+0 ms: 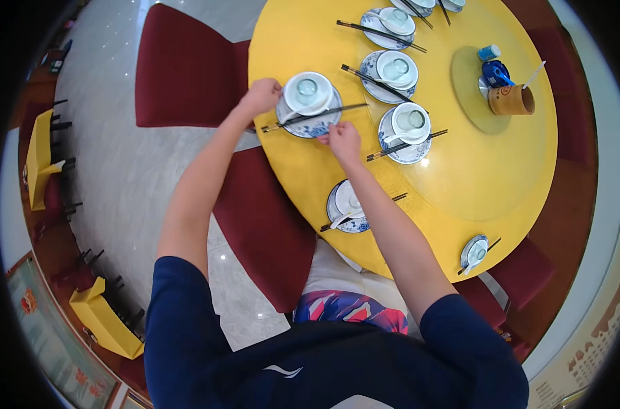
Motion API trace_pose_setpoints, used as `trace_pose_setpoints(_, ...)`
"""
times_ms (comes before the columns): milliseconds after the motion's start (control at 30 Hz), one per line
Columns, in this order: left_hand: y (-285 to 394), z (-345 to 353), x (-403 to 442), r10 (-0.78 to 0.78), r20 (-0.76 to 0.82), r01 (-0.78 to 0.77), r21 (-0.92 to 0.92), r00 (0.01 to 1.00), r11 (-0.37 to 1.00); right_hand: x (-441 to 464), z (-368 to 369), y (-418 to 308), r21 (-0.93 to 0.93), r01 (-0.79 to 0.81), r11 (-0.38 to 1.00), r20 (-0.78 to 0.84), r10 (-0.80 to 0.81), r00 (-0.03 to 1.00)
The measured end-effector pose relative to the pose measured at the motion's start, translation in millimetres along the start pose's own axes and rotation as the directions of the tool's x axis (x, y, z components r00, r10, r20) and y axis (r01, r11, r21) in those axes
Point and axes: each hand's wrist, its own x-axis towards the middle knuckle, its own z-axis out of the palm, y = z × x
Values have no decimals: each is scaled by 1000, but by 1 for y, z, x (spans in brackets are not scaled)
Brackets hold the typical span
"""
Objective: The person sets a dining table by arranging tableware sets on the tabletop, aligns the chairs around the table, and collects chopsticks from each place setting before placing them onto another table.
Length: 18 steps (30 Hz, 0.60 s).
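Observation:
A blue-and-white plate (315, 127) lies at the left edge of the round yellow table, with my hands on opposite sides of its rim. It carries a white bowl (293, 102) with an upturned clear glass (306, 89) inside, a white spoon, and black chopsticks (347, 108) laid across the front. The fingers of my left hand (261, 97) are closed at the plate's left rim. My right hand (343, 142) pinches the rim at the lower right, below the chopsticks; its fingertips are partly hidden.
Similar place settings stand around the yellow table (296, 176), one near my right forearm (392, 221). A glass turntable holds a bamboo cup (511, 100), a blue pot (495, 73) and a small blue-and-white container (489, 52). Dark red chairs (262, 218) stand close to the table's left edge.

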Motion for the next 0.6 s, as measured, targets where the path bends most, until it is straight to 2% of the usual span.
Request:
trace_pose_setpoints(33,-11,-6,10,5,-4,-5,33,1000,999,10,13,-3,-29,-7,1000,-32,6,999)
trace_pose_setpoints(233,-59,-20,48,68,-84,-61,82,994,995,47,61,-6,67,-7,998,-81,12,997)
trace_pose_setpoints(333,-65,-23,60,10,-36,-7,78,999,997,53,68,-17,86,2,996,-89,5,996)
trace_pose_setpoints(433,-75,-22,63,-44,-71,48,57,997,997,58,79,-19,102,19,995,-113,-8,994)
trace_pose_setpoints(500,-76,-17,64,-108,-68,105,-37,992,994,62,82,-15,118,27,993,-129,-11,992)
trace_pose_setpoints(533,-76,-17,66,-75,-73,78,40,994,996,64,82,-12,124,15,992,-132,1,991)
trace_pose_setpoints(600,-74,-16,66,-77,-87,79,16,993,997,71,82,-10,129,15,992,-137,2,991)
